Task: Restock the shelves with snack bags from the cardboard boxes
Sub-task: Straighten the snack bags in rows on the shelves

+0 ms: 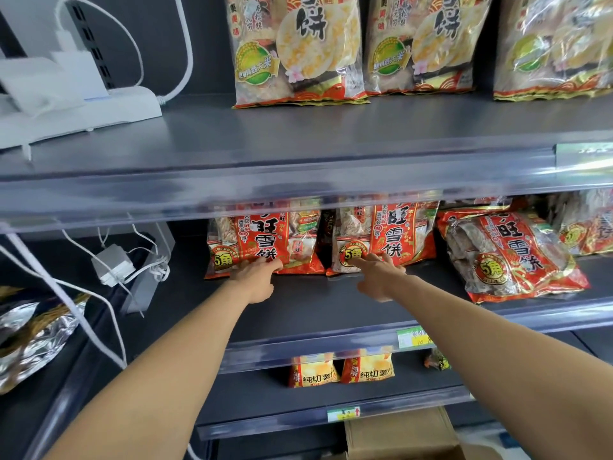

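left hand (257, 277) fingers straight, pressing left red rice-cracker bag (262, 240) | right hand (381, 273) same on middle bag (384, 234) | both bags upright, far on middle shelf (315, 303) | risk: an uneven push may topple them backward

Hidden behind the grey upper shelf's translucent front rail (298, 190): tops of the red rice-cracker bags (265, 240). Cut off at the top edge: pale clear-fronted cracker bags (298, 51). Cropped at the bottom edge: brown cardboard box (398, 433). Too small to read: print on the green-and-white price tag (414, 336).
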Demonstrator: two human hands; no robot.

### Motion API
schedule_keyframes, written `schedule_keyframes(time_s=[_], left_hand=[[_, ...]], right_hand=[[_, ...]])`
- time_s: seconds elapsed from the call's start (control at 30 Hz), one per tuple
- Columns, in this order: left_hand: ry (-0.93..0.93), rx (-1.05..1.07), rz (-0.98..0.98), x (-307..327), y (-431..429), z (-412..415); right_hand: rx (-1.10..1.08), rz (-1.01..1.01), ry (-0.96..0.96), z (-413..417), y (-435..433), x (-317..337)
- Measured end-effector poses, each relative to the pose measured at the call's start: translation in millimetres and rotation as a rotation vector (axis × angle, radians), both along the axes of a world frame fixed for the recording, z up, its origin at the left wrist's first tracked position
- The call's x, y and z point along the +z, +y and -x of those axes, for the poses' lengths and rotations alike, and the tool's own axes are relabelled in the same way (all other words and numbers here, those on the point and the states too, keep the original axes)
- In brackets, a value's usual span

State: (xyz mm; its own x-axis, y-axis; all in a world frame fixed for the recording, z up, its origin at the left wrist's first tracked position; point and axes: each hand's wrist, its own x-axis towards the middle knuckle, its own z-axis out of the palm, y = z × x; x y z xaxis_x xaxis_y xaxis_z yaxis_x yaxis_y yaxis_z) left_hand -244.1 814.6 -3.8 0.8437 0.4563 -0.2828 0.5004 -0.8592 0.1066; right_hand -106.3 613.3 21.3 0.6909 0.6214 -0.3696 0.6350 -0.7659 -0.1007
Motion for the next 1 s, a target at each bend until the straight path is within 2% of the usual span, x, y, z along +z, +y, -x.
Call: schedule_keyframes(time_s=[0.27, 0.5, 0.8, 1.0], left_hand=[[0.014, -0.051, 0.016, -0.9, -0.9, 8.4], [-0.041, -0.177, 0.062, 13.3, -46.2, -12.7], [-0.12, -0.419, 0.189, 40.1, -169.5, -92.2], [-0.111, -0.43, 0.294, 43.3, -244.5, -138.1]], right_hand=[[0.007, -0.006, -0.043, -1.3, -4.7, 4.0], [-0.001, -0.021, -0.005, -1.5, -30.0, 13.1], [-0.227, 0.014, -0.002, -46.6, -149.9, 27.8], [-0.342, -0.003, -0.026, -85.2, -224.5, 26.4]])
